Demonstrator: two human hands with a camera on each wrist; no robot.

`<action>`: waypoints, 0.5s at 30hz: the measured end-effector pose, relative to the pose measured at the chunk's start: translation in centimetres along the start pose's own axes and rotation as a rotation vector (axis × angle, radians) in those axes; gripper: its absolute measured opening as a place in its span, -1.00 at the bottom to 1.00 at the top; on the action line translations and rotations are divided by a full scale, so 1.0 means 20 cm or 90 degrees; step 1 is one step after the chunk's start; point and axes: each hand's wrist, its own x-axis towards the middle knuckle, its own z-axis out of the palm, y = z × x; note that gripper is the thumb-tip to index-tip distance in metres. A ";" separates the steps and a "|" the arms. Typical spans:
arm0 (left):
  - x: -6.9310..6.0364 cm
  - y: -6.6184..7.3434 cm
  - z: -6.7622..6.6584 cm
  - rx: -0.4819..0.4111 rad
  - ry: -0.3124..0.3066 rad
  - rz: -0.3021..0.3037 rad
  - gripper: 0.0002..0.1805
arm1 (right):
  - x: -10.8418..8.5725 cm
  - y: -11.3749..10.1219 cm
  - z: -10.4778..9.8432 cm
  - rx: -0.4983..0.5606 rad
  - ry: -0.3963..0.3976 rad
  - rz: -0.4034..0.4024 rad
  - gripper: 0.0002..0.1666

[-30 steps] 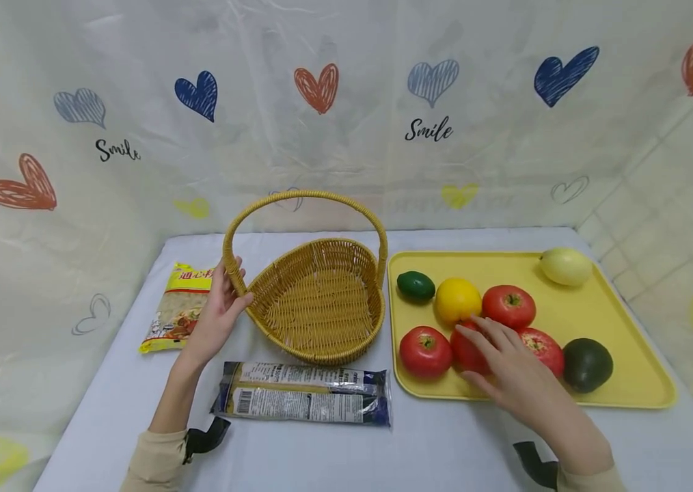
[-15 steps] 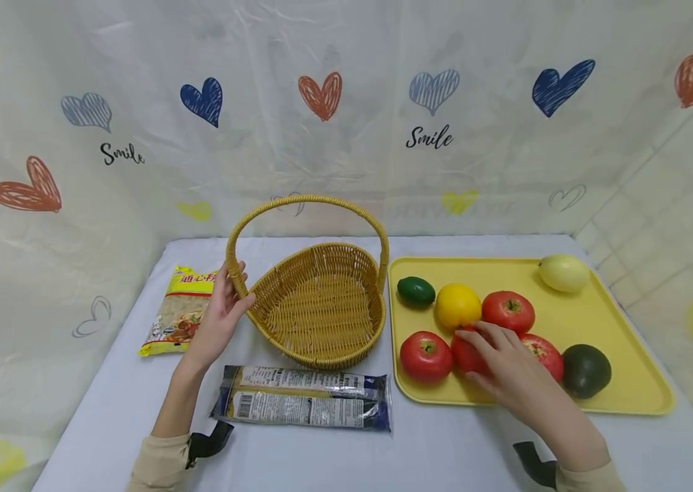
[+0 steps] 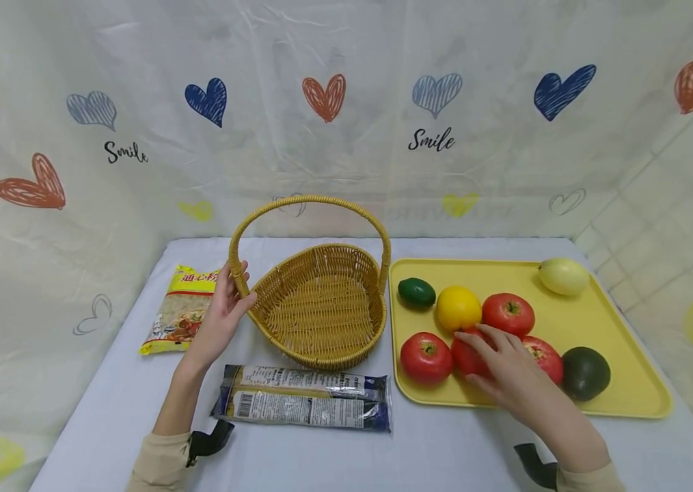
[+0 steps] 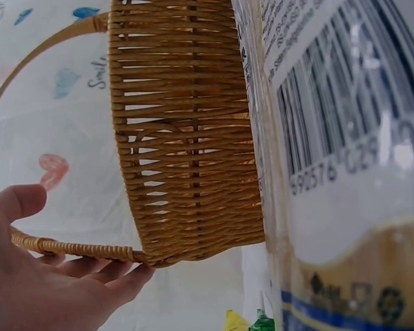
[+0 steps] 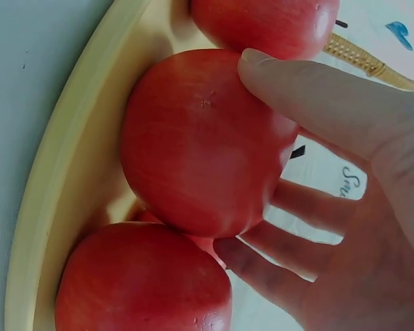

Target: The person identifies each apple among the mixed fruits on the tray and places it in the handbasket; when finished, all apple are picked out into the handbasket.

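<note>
My left hand holds the left foot of the handle of a yellow-brown wicker basket. In the left wrist view its fingers pass behind the handle and the thumb stands on the near side. My right hand grips a red apple on the yellow tray, thumb on one side and fingers on the other. The hand partly hides this apple in the head view. Beside it sit another red apple, a yellow lemon-like fruit and further red apples.
Also on the tray are a small green fruit, a dark green fruit and a pale yellow melon-like fruit. Two long pasta packs lie before the basket. A yellow food bag lies left of it.
The right fingers have closed slightly round the red apple. My left hand stays at the basket handle. The head view has shifted a little.
</note>
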 end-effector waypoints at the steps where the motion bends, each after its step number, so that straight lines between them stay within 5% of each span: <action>1: 0.00 0.00 0.00 0.000 0.000 0.000 -0.16 | 0.00 0.00 0.00 0.000 0.001 -0.003 -0.20; 15: 0.00 -0.01 0.00 0.003 0.002 0.003 -0.17 | -0.01 0.00 -0.03 -0.016 0.042 -0.039 -0.23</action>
